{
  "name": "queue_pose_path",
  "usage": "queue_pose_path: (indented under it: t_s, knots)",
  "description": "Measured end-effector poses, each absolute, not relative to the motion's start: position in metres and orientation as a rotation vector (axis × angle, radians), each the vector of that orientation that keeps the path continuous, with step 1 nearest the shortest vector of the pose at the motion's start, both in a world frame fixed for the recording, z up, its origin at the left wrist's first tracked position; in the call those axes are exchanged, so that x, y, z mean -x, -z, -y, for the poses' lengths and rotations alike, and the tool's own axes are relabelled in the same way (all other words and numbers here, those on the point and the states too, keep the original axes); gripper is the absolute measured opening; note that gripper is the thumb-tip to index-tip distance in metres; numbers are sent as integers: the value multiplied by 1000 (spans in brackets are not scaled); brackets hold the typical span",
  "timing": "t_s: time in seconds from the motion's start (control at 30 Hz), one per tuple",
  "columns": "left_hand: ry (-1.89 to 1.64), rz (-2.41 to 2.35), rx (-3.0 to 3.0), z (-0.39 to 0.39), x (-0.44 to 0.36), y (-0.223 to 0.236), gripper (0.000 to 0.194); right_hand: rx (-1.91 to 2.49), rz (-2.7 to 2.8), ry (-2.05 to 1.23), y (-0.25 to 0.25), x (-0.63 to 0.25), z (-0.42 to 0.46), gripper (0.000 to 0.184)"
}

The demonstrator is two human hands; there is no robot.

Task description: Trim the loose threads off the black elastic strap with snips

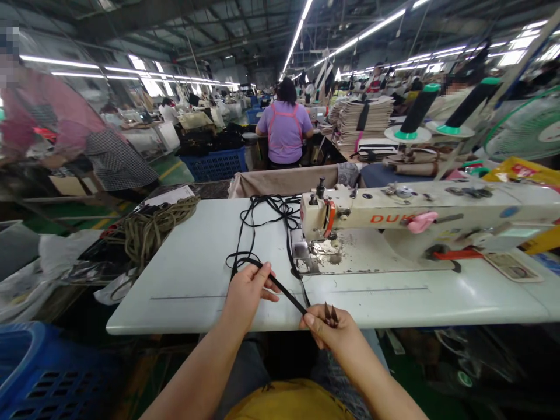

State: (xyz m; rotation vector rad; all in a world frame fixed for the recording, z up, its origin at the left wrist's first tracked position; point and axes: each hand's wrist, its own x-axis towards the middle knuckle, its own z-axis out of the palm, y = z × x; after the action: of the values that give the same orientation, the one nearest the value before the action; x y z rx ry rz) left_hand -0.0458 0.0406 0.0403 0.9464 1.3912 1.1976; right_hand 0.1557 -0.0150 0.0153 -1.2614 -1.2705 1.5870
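Note:
A narrow black strap [286, 293] runs taut between my two hands above the front edge of the pale sewing table [184, 256]. My left hand [248, 291] pinches it between thumb and forefinger, the other fingers loosely curled. Lower and to the right, my right hand [326, 326] grips the strap near the table edge. Two dark pointed blades, apparently thread snips [331, 315], stick up from that same palm; their handles are hidden. More of the strap lies in loose loops [269, 210] on the table, left of the sewing machine [318, 219].
Olive straps [161, 224] are heaped beyond the table's left end. A blue basket [26, 356] stands at lower left. Two black thread cones [420, 114] rise behind the machine, near a green fan [529, 125]. One person [285, 128] sits ahead; another [83, 128] leans at left.

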Motion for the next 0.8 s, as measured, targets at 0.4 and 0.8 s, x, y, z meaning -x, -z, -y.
queue_pose_path:
  t_s: [0.4, 0.8]
  knots:
    - [-1019, -1587, -1386, -41, 44, -44, 39, 1304, 1213, -1540, 8, -170, 15, 58]
    - [-972, -1411, -1186, -38, 34, -34, 43, 1274, 1236, -1526, 5, -169, 17, 59]
